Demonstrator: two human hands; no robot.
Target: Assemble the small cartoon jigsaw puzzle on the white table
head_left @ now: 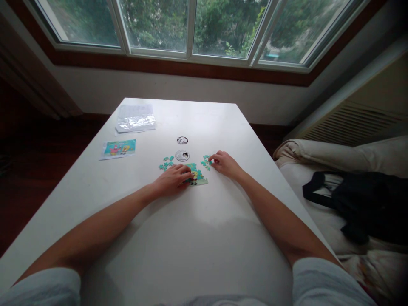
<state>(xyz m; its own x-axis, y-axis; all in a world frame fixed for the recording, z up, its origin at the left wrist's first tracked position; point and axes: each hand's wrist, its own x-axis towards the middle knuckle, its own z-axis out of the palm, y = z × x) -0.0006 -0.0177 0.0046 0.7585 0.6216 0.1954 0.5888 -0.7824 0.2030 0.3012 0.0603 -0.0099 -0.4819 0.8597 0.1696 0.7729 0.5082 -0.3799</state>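
A partly joined jigsaw puzzle (199, 175) in green and yellow, with a cartoon figure on it, lies mid-table. Over its left part rests my left hand (174, 178), fingers spread and slightly bent, covering some of the picture. Loose teal puzzle pieces (166, 165) are scattered just beyond that hand. To the right of the joined part, my right hand (225, 164) has thumb and fingertips pinched at a small puzzle piece (211, 161). More loose pieces (205, 162) lie directly beside those fingertips.
Two round discs (182, 155) lie beyond the puzzle on the white table (197, 238). At the left are a printed cartoon picture (120, 148) and a clear plastic sleeve with papers (136, 117). Dark clothing (366, 199) lies on the pale seat at right.
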